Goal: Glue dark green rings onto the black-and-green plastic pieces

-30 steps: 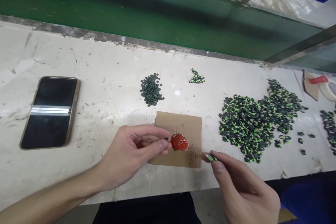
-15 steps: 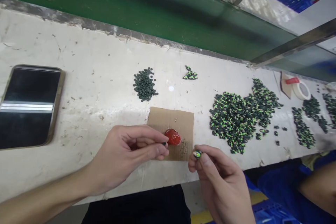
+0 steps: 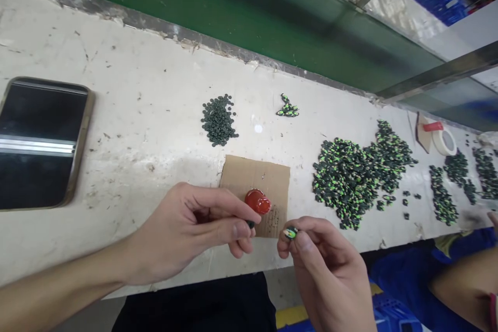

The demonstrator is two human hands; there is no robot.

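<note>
My left hand [image 3: 218, 223] pinches a small dark disc [image 3: 250, 224] between thumb and forefinger, close to a red bottle cap-like container [image 3: 257, 202] with a glossy red surface. That red container rests on a square of brown cardboard [image 3: 237, 168]. Just right of the cardboard, my right hand [image 3: 319, 249] holds a small black and green piece [image 3: 290, 232] between thumb and fingertip, its patterned face turned up. Past the cardboard lies a pile of dark discs [image 3: 218, 120], and a few black and green pieces [image 3: 288, 108] sit to its right.
A phone [image 3: 39, 140] lies at the left. To the right spreads a large heap of black and green pieces [image 3: 346, 179]; beyond it are a tape roll [image 3: 444, 142] and smaller piles [image 3: 442, 194]. Another person's arm [image 3: 467, 280] is at the lower right. A green panel [image 3: 194, 15] borders the table.
My left hand has shifted slightly right, and the dark disc shows more between its fingertips. My right hand has turned its piece a little. The view has tilted slightly.
</note>
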